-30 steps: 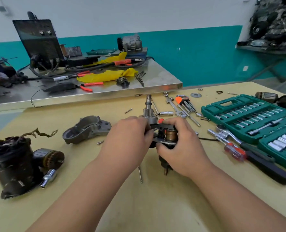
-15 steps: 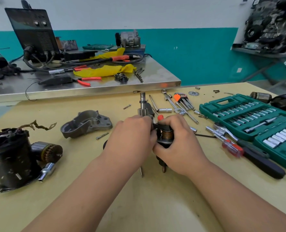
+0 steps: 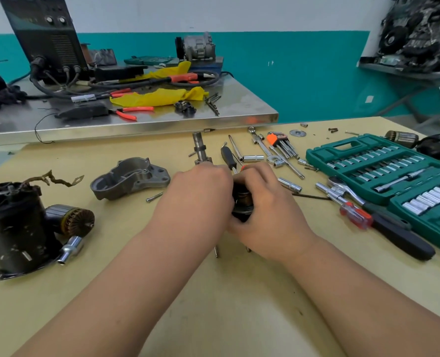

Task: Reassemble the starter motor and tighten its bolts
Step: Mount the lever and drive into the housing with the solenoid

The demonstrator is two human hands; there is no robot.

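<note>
Both hands close around a starter motor sub-assembly [image 3: 242, 202] at the middle of the yellow table. My left hand [image 3: 198, 199] covers its left side, where a steel shaft [image 3: 199, 149] sticks up behind my fingers. My right hand [image 3: 268, 210] grips the right side, over a dark part with copper windings. Most of the assembly is hidden by my hands. A grey cast nose housing [image 3: 131, 177] lies to the left. The black motor body [image 3: 13, 228] with an armature [image 3: 71, 221] stands at the far left. A loose bolt [image 3: 154, 197] lies near the housing.
A green socket set case [image 3: 383, 171] lies open at the right, with a ratchet and screwdrivers [image 3: 383, 222] in front of it. Wrenches, hex keys [image 3: 282, 144] and sockets lie behind my hands. A steel bench [image 3: 136, 119] with a welder and pliers stands beyond the table.
My hands have closed tighter over the assembly and shifted slightly; the copper-wound part is now more covered. The head camera has tilted a little, moving the scene.
</note>
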